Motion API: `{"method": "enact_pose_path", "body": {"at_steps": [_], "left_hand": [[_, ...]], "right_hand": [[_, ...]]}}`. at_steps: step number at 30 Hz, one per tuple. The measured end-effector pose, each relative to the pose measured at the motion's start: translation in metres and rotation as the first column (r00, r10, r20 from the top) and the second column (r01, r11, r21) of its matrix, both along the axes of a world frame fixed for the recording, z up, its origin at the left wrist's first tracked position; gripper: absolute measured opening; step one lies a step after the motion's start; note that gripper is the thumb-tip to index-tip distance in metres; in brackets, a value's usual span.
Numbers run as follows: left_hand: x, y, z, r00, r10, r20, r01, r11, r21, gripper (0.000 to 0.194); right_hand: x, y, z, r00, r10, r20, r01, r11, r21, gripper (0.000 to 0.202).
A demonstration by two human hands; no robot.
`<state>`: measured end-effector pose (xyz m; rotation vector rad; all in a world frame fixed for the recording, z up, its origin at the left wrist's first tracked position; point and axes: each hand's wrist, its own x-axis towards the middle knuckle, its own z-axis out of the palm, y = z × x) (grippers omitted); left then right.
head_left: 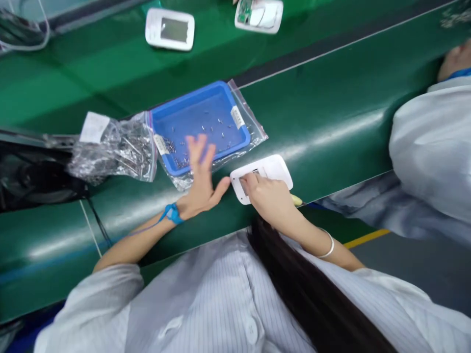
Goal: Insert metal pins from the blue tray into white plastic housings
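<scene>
My left hand (202,184) is raised with its fingers spread, over the near edge of a shallow blue tray (206,105). Small metal pieces like screws (170,145) lie scattered in that tray, most at its left end. The thumb points toward a white plastic device housing (276,167) lying on the green bench. Over this housing, my right hand (270,198) has its fingers pinched together at a recess in the surface. What the pinch holds, if anything, is hidden. A yellow tapered thing (296,200) sticks out beneath the right hand.
Left of the tray is a clear plastic bag (117,149) of metal parts. Beyond, a white device with a screen (170,29) and an open housing with a green board (259,14) lie on a green surface. A co-worker's sleeve (434,142) is at right; a black object (40,171) at left.
</scene>
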<state>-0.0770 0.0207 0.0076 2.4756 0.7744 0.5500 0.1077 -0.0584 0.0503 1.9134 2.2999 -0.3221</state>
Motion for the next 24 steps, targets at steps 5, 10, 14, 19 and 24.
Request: {"method": "enact_pose_path", "body": {"at_steps": [5,10,14,19,24], "left_hand": [[0.017,-0.017,-0.011,0.995,-0.020,0.095,0.031,0.993,-0.114,0.057],[0.027,-0.017,-0.011,0.998,-0.041,-0.043,0.036,0.992,-0.118,0.053],[0.029,-0.019,-0.013,1.000,-0.010,-0.022,0.008,0.995,-0.100,0.053],[0.029,-0.018,-0.013,0.999,-0.049,-0.014,0.047,0.989,-0.139,0.068],[0.026,-0.016,-0.012,0.993,-0.114,-0.030,0.106,0.977,-0.185,0.075]], "right_hand": [[-0.002,0.001,0.011,1.000,-0.011,0.010,0.012,0.997,-0.070,0.025],[0.024,0.004,0.040,0.984,-0.069,-0.165,0.099,0.979,0.180,0.030],[0.036,0.007,0.068,0.943,-0.144,-0.299,0.239,0.921,0.308,0.041],[0.025,0.001,0.041,0.998,-0.050,-0.043,0.051,0.998,0.022,0.028],[0.015,-0.002,0.001,0.992,-0.113,-0.058,0.115,0.993,0.029,0.026]]}}
